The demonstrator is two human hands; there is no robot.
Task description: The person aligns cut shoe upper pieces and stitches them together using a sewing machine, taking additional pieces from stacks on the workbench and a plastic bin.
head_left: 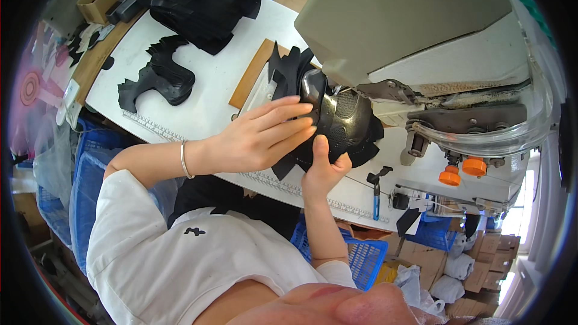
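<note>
A black shoe upper (346, 114), with perforations and a shiny panel, lies under the grey sewing machine (415, 24). My left hand (262, 135), with a bangle on its wrist, rests on the left side of the upper, fingers stretched out. At the near edge, my right hand (325, 171) grips the upper, thumb on top and the other fingers curled, partly hidden. More black flaps of material (289, 72) stick up beyond my left fingers. The machine's needle area is mostly hidden behind its head.
A stack of curved black pieces (159, 78) lies left on the white table (129, 42), before a large black pile (198, 0). Orange knobs (474, 166) stick out from the machine. A blue-handled tool (377, 201) lies near the front edge. Blue crates (366, 259) stand below.
</note>
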